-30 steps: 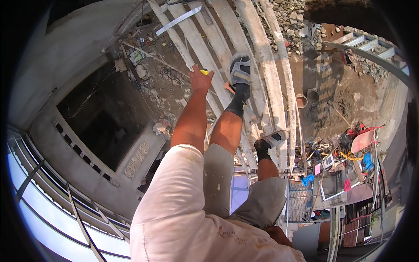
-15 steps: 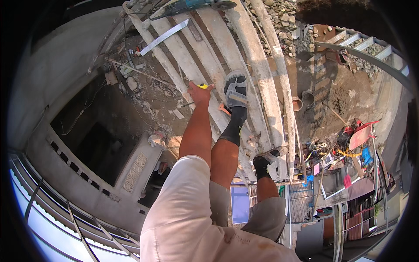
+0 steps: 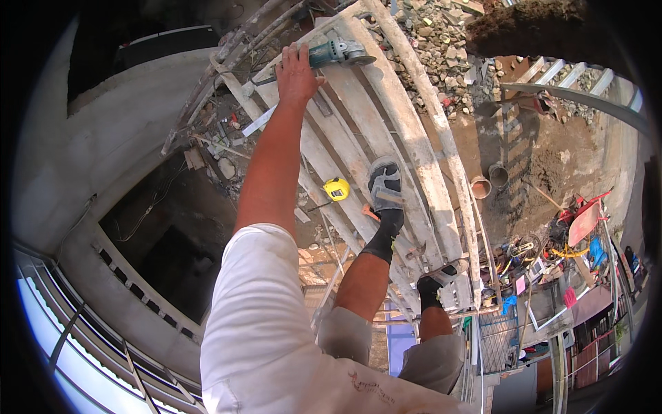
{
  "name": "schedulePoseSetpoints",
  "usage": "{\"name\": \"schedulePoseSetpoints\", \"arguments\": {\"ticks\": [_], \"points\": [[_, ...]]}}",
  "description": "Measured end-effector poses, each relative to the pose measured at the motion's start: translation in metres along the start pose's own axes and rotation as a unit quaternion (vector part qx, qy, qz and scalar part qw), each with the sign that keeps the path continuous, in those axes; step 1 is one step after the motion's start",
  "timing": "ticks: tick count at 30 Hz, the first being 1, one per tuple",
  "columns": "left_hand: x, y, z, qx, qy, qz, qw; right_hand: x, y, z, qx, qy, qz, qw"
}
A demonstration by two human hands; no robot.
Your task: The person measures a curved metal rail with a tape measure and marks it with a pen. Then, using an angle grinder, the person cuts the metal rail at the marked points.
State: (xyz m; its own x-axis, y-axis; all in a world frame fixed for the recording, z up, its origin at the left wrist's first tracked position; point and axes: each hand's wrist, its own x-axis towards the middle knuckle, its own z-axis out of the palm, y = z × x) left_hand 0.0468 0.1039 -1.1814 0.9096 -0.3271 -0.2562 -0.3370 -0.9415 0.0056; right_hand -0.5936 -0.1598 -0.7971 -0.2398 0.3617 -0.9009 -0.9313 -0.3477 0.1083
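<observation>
My left hand (image 3: 296, 76) has left the tape (image 3: 336, 189) for the grinder (image 3: 336, 52), seemingly my tool now; whether it grips, I can't tell.

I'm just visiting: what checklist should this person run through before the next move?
1. Left hand on the grinder: ok, at the end away from the disc.
2. Grip firm: cannot tell.
3. Right hand placed safely: cannot tell, out of view.
4. Tape out of hand: ok, lying on the planks.
5. Feet on the planks: ok, both.
6. Planks laid tight: not ok, open gaps show.
</observation>
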Motion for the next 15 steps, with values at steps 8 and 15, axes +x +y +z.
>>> {"name": "schedulePoseSetpoints", "arguments": {"ticks": [8,15], "points": [[0.045,-0.003,0.02,0.067,-0.14,-0.008,0.988,0.014,-0.016,0.001,0.024,0.001,-0.011,1.0],[0.026,0.005,-0.06,0.033,-0.142,0.031,0.989,0.004,-0.019,0.003,0.034,0.025,-0.037,0.998]]}}
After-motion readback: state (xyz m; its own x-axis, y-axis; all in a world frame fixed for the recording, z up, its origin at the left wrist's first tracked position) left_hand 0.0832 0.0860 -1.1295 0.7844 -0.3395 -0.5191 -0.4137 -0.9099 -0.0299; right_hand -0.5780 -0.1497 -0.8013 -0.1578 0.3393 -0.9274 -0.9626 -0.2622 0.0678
